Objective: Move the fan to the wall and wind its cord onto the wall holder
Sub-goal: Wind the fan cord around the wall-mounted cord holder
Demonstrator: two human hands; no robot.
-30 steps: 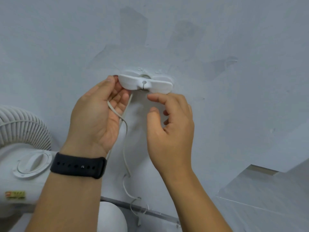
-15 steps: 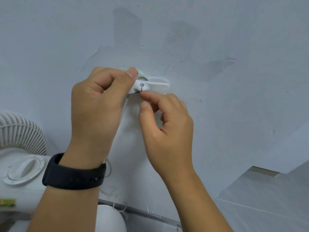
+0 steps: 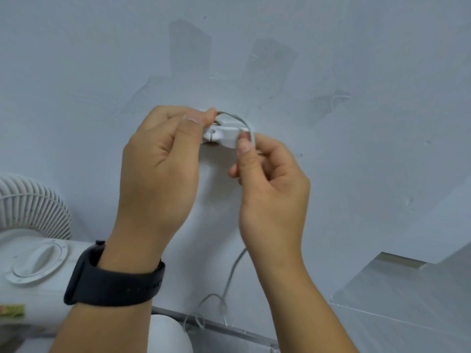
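Thin grey cord (image 3: pixel 233 117) pinched by left hand (image 3: pixel 158 169) and right hand (image 3: pixel 270 184), looped over small white plastic wall holder (image 3: pixel 224 135); white round fan (image 3: pixel 33 240) parked low left by wall; loop could slip off if pulled slack

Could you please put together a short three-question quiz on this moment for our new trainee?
1. True or false: the cord arcs over the top of the wall holder between the two hands.
2. Which wrist wears the black watch? A) left B) right C) neither
3. Fill in: the fan stands at the lower ____ of the view.

Key
1. True: the left hand pinches the cord at the holder's upper left, and the right hand pinches it at the holder's right end.
2. A
3. left
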